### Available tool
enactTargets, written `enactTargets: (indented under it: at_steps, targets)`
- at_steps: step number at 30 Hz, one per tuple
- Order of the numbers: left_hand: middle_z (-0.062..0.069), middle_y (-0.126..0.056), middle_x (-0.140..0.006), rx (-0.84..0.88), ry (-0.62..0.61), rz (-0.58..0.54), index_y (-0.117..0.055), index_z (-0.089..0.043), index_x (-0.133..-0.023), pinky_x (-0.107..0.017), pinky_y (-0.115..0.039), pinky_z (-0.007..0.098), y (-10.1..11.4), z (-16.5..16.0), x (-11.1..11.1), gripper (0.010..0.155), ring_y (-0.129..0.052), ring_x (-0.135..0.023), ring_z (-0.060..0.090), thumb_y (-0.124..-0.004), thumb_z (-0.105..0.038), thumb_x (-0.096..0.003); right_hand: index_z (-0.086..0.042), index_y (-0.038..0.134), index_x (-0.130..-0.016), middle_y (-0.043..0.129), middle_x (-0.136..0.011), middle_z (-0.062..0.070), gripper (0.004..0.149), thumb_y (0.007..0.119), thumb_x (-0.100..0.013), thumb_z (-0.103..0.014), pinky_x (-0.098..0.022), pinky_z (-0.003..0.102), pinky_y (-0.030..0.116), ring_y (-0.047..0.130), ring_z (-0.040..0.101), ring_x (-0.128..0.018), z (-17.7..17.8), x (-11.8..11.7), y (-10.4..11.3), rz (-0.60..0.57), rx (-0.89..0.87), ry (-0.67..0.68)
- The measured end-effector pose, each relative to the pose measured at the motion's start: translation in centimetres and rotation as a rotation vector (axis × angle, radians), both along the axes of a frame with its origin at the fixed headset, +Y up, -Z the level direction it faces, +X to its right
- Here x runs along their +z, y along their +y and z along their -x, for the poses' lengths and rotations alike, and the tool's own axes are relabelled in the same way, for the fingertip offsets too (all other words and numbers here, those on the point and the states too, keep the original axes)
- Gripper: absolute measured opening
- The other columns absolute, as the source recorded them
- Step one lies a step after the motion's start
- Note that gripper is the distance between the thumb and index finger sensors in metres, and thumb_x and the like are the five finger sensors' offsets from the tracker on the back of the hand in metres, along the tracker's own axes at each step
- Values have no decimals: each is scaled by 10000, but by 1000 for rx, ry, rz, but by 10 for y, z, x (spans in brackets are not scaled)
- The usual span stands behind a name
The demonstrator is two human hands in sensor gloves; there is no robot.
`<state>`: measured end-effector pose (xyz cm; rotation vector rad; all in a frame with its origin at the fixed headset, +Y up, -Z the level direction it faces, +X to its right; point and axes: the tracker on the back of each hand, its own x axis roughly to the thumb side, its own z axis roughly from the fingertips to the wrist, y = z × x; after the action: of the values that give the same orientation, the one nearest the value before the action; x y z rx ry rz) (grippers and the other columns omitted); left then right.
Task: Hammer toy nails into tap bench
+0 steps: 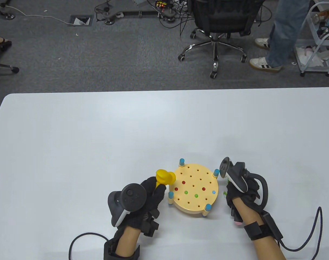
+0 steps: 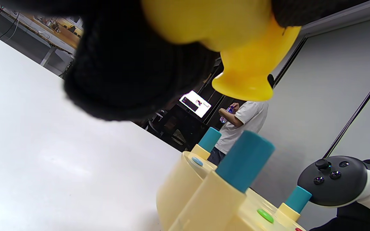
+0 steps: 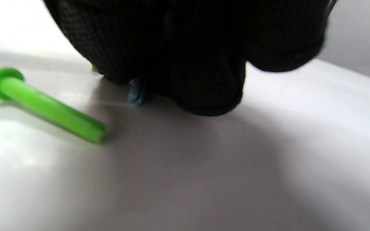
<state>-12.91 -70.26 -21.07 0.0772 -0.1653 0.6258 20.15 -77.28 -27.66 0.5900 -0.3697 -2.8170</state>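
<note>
Left hand: the left hand grips the yellow hammer by its handle, fingers wrapped round it, with the head held up just beside the left rim of the bench. Held so, the head is probably kept ready to strike while staying out of the other hand's way.
Right hand: the right hand is down on the table just right of the bench. In the right wrist view its fingertips press together against the tabletop over something small and blue; whether they already pinch it I cannot tell.
Loose nail: a green nail lies on its side on the table close to those fingers, within easy reach for loading.
Bench: the round tap bench stands on the table between the two hands, on short legs capped in blue, so each hand reaches it without crossing.
Nails in place: red, green and blue heads sit low on the bench top, among them a green one; many holes are bare.
Progress: judged partly done; the likely step is fetching the next nail to seat.
</note>
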Motion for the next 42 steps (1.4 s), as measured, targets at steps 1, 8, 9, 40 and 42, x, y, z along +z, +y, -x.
enactTargets:
  at_steps: [1, 8, 9, 40, 42]
  targets:
    - [153, -1003, -530, -1, 0, 1, -819, -128, -825, -155, -813, 347, 0, 0, 0, 647, -1026, -267, 282, -643, -568, -384, -193, 771, -871, 948, -671, 21, 482, 801, -418, -352, -339, 334, 880, 1030, 126, -429, 1, 1, -1, -16, 19, 13]
    - [154, -1002, -531, 1, 3, 5, -818, -128, -826, -155, -813, 346, 0, 0, 1, 647, -1025, -267, 283, -644, -567, -384, -126, 760, -875, 936, -644, 58, 505, 793, -416, -333, -338, 342, 871, 979, 94, -338, -3, 10, 0, -68, -15, 59]
    - [153, -1001, -531, 2, 1, 4, -817, -127, -826, -156, -813, 346, 0, 0, 1, 648, -1025, -268, 282, -643, -568, -384, -119, 763, -872, 939, -634, 56, 510, 792, -413, -339, -335, 339, 872, 975, 86, -326, -5, 10, -1, -88, -24, 71]
    - [154, -1000, -535, -16, -21, -15, -818, -129, -827, -159, -812, 347, 1, -3, 2, 647, -1024, -271, 283, -644, -568, -385, -239, 825, -790, 959, -613, 5, 412, 797, -407, -388, -353, 332, 871, 989, 90, -334, 109, 95, 91, -425, -367, 1031]
    - [153, -1001, -534, -15, -21, -17, -818, -130, -828, -158, -812, 347, 1, -3, 2, 647, -1024, -270, 283, -645, -567, -385, -238, 828, -789, 961, -615, 6, 413, 802, -405, -387, -355, 334, 870, 990, 95, -337, 113, 91, 89, -392, -395, 1030]
